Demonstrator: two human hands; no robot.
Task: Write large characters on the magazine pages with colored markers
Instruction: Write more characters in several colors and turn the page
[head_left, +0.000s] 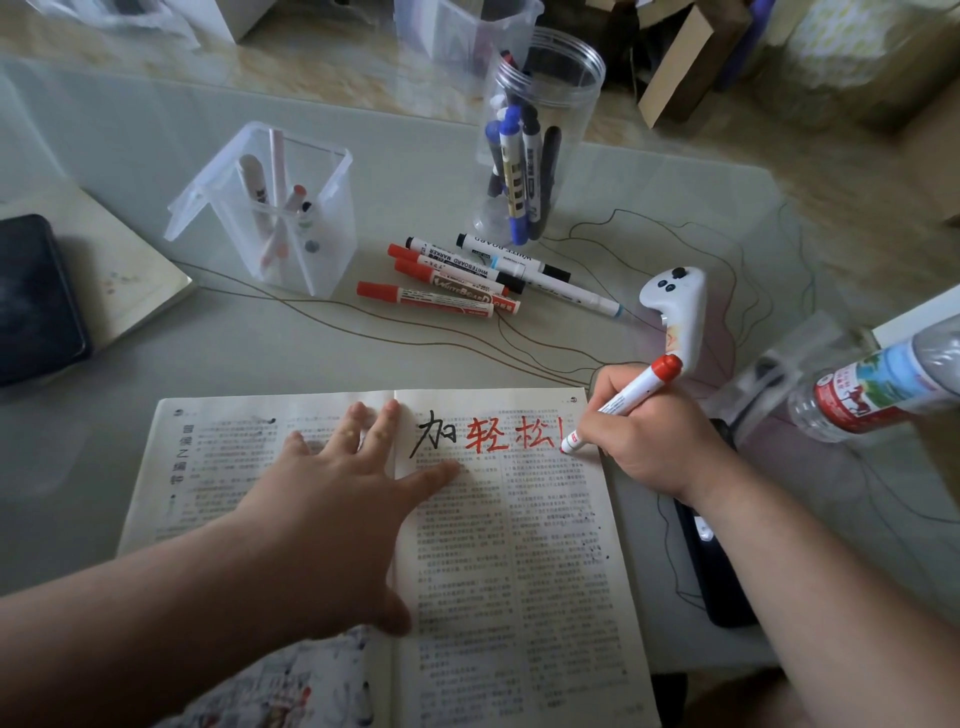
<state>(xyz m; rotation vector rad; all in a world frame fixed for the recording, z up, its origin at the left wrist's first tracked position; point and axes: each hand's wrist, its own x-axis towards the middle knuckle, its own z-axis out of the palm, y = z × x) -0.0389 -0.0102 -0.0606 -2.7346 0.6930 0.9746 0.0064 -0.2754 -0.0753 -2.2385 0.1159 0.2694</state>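
The pale bench is cluttered, with loose markers and a white controller lying beyond the open magazine. The left grip lies spread flat across the gutter, pressing the pages down. The right grip pinches a red marker, tip at the right-hand margin. Likely faults: the stroke overruns the page edge onto the bench, or the writing hand's heel smears the red ink.

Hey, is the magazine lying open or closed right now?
Open. The magazine lies spread flat, both pages showing; the left hand presses across the fold while the right hand holds a red marker to the right page.
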